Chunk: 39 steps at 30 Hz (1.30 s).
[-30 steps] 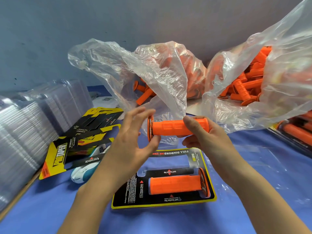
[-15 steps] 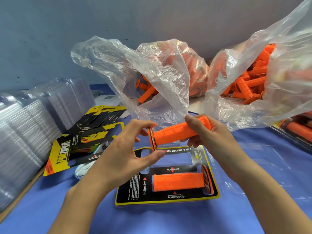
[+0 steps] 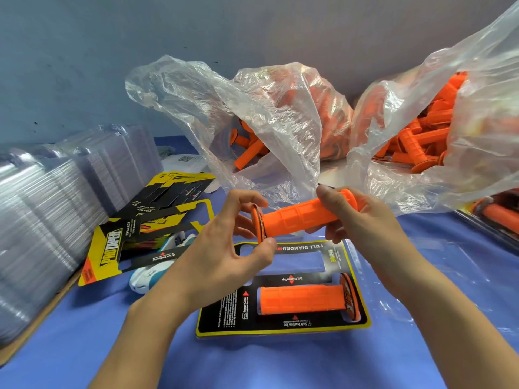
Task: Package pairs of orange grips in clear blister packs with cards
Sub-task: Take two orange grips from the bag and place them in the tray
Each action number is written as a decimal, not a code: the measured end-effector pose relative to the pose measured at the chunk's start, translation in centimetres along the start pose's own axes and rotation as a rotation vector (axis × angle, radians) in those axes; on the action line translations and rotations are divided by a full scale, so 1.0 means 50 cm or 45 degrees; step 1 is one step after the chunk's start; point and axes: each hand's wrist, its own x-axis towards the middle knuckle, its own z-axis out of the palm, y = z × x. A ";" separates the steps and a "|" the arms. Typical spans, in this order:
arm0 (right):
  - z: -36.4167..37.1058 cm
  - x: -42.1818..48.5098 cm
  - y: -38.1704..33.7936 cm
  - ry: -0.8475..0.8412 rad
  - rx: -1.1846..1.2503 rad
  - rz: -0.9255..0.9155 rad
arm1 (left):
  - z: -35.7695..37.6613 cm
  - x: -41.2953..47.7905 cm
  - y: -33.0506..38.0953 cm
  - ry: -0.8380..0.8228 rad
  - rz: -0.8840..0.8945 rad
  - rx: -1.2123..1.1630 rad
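Inspector: Hands first. Your right hand (image 3: 362, 217) is curled round the plain end of an orange grip (image 3: 297, 217), thumb laid over the top and fingers wrapped beneath.

Operator: And the left?

Inspector: Your left hand (image 3: 222, 248) pinches the flange (image 3: 257, 223) at the other end between thumb and fingertips. You hold the grip in the air, tilted, flange end lower and to the left, above the upper window (image 3: 295, 262) of the card (image 3: 222, 318).

Operator: The card itself?

Inspector: It lies flat on the blue desk (image 3: 84, 332) just in front of you, black with a yellow border, resting in a clear blister pack (image 3: 393, 276) whose edge shows to its right. A second orange grip (image 3: 300, 300) is seated in the lower window, flange to the right. The upper window shows no grip in it.

Operator: Supplies?

Inspector: Loose cards (image 3: 112, 242) fan out to your left, partly covering a white and teal object (image 3: 151, 272) that I cannot identify. Stacked clear blister packs (image 3: 42, 206) stand beyond them at the left edge. Two clear plastic bags of orange grips sit behind the card, a middle bag (image 3: 252, 113) and a right bag (image 3: 477, 108), both open. A filled pack (image 3: 497, 214) lies at the far right, only partly in view.
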 end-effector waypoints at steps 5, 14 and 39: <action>-0.001 0.002 -0.005 -0.061 0.041 0.004 | -0.002 0.007 0.004 -0.029 -0.045 -0.420; -0.017 -0.003 0.013 -0.274 -0.114 -0.041 | -0.041 0.008 -0.021 0.051 -0.205 -0.538; -0.054 -0.024 0.084 -0.293 -1.076 -0.443 | -0.023 -0.040 -0.089 -0.127 -0.066 0.472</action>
